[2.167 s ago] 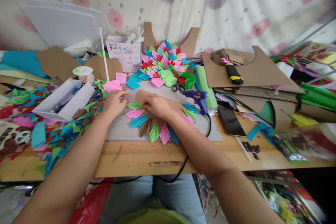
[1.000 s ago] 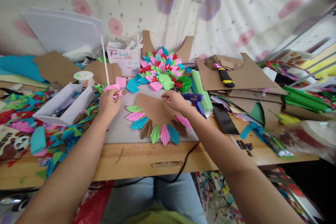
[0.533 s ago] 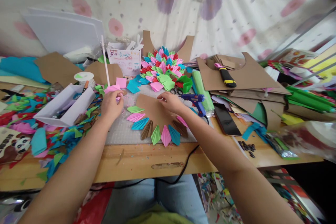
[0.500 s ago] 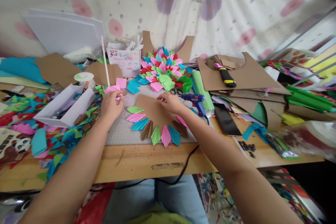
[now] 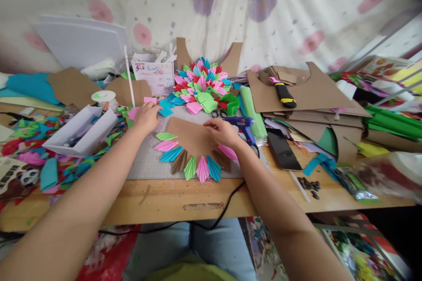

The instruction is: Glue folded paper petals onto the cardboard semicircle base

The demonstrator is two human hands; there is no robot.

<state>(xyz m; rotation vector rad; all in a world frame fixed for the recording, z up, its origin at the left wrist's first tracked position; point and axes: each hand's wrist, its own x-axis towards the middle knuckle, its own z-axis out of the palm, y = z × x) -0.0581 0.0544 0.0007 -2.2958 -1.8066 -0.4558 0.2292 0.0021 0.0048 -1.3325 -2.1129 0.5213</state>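
Observation:
My left hand (image 5: 147, 117) reaches to the back left of the grey cutting mat (image 5: 141, 167), fingers stretched out beside blue crepe paper pieces (image 5: 167, 104). Pink paper pieces (image 5: 132, 113) lie partly behind it. My right hand (image 5: 221, 132) hovers over the right side of a cut cardboard piece (image 5: 187, 134), with thumb and fingertips drawn together; anything between them is too small to make out. Pleated paper petals (image 5: 190, 167) in green, pink, blue and brown fan out along the cardboard's near edge. My right hand and forearm hide part of its right side.
A blue glue gun (image 5: 240, 124) with a black cord lies right of my right hand, near scissors (image 5: 219, 113) and a phone (image 5: 283, 149). Behind stands a colourful petal-covered piece (image 5: 202, 79). A white box (image 5: 81, 131) sits left; a cutter (image 5: 284, 94) rests on stacked cardboard.
My left hand has moved from the pink paper pieces up and right towards the blue ones. My right hand has gone from the cardboard's middle to its right side. The view has shifted slightly.

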